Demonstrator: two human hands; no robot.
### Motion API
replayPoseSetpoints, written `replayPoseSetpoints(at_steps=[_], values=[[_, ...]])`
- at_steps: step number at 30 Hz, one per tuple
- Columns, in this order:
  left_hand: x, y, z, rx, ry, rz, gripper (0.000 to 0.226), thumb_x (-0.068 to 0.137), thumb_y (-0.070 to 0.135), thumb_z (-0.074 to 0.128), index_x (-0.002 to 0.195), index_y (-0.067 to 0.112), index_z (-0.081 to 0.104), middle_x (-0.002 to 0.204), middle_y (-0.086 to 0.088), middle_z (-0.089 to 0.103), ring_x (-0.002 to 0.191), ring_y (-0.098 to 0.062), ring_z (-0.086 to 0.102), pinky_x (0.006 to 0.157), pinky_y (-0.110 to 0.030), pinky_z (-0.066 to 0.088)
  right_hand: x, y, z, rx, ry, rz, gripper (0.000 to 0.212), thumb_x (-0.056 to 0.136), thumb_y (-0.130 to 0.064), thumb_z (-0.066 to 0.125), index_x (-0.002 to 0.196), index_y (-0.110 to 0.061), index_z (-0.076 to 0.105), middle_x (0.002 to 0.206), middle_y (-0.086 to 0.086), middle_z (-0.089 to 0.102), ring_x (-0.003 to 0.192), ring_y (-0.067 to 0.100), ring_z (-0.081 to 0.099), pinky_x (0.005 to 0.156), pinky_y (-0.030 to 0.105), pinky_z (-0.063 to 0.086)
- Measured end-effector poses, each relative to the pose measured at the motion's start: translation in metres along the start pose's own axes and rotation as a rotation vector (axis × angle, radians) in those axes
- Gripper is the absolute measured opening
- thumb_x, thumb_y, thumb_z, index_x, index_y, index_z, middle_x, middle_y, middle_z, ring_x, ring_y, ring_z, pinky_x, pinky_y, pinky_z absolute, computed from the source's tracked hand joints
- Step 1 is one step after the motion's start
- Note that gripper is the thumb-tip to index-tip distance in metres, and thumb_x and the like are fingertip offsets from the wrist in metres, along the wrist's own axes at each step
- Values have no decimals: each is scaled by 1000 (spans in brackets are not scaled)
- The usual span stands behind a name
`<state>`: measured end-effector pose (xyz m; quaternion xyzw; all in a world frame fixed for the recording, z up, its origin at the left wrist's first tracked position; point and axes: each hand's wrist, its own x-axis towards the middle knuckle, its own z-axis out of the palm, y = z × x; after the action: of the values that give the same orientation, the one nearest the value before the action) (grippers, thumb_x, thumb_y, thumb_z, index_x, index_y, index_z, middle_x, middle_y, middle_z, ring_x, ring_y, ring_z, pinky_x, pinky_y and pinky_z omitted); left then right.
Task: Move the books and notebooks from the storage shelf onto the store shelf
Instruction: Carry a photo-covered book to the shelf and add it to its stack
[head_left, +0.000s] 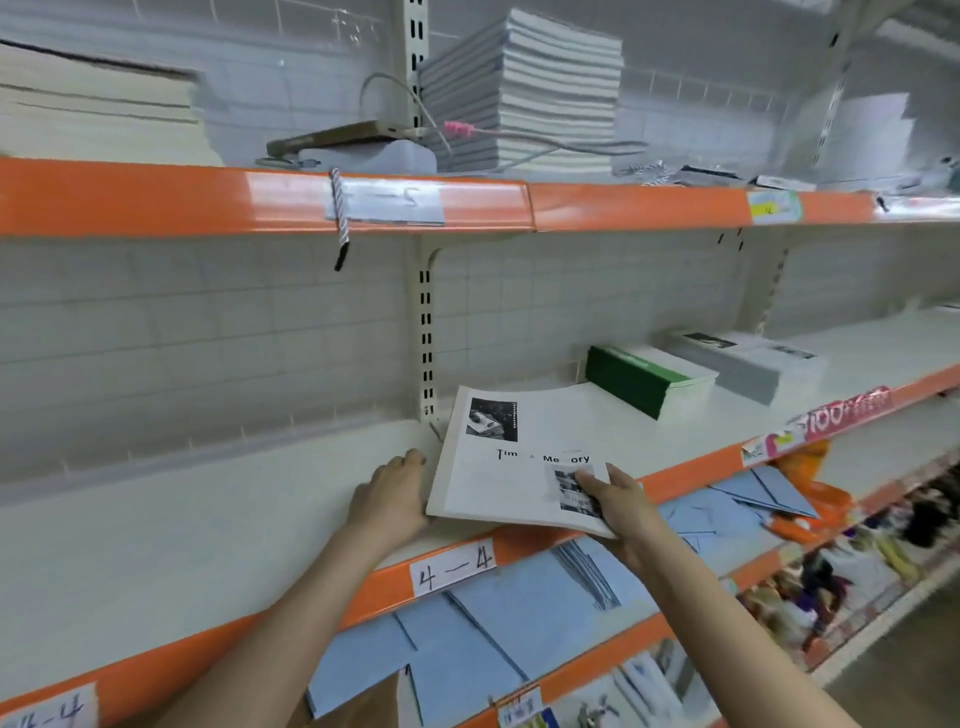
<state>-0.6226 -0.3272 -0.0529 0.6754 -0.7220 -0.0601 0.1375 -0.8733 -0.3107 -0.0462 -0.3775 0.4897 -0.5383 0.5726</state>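
- Shelf (156, 525): you're mid-placement; white book (511, 462) sits tilted over its front edge, by the upright.
- Next: slide it flat toward the back wall, then let go.
- Right hand (618, 506) pinches the near corner, thumb on cover.
- Left hand (392, 493): relaxed fingers steady the spine edge.

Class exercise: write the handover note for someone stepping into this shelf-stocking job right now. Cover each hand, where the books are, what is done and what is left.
Left hand: open, steadying the left edge of the white book.
Right hand: grips the book's near right corner.
Book: tilted, part resting on the shelf labelled 4-4.
Done: green stack and grey stack lie further right.
Left: set the book flat; fetch more.
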Motion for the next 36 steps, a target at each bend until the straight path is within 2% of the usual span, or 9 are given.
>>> replayPoseSetpoints(at_steps=[8,11,16,20,28,31,36], values=[[69,60,29,-41,-6,102,54,83,21,59,131,16,38,128,-6,51,118,-27,49,89,-43,47,39,-28,-59,-10,13,-25,13,99,-4,43,102,-6,56,78,11,63,42,9,62,35,17,42],[102,83,35,-62,5,133,55,81,17,60,131,15,38,127,-5,50,117,-27,50,88,-44,47,64,-44,-79,7,12,-31,18,99,-5,44,112,-4,56,86,13,66,53,14,66,41,22,48],[152,115,42,-139,39,188,45,78,19,57,122,17,44,121,-5,55,114,-29,51,84,-44,48,105,-75,-106,31,37,-33,15,99,-7,46,107,-6,58,89,13,69,61,18,68,47,26,52],[188,140,41,-150,73,246,42,76,19,59,117,15,46,117,-5,57,111,-32,54,81,-44,49,126,-96,-125,14,51,-50,13,98,-8,47,100,-11,59,86,10,69,58,14,68,45,23,51],[219,188,53,-214,60,338,45,80,19,57,124,17,48,120,-6,57,112,-33,55,85,-44,48,151,-109,-162,16,130,-40,14,98,-8,48,107,-9,59,87,9,70,62,16,67,49,24,53],[229,199,54,-178,52,340,37,80,19,56,115,16,47,114,-5,57,107,-33,56,83,-44,49,157,-112,-173,15,132,-33,14,98,-10,48,108,-10,58,88,8,70,66,17,66,49,24,52],[242,217,59,-104,47,298,33,81,19,54,113,14,45,115,-7,55,107,-34,55,82,-44,48,177,-114,-192,37,121,-17,14,98,-11,48,107,-10,60,86,8,69,60,14,66,46,22,49]])
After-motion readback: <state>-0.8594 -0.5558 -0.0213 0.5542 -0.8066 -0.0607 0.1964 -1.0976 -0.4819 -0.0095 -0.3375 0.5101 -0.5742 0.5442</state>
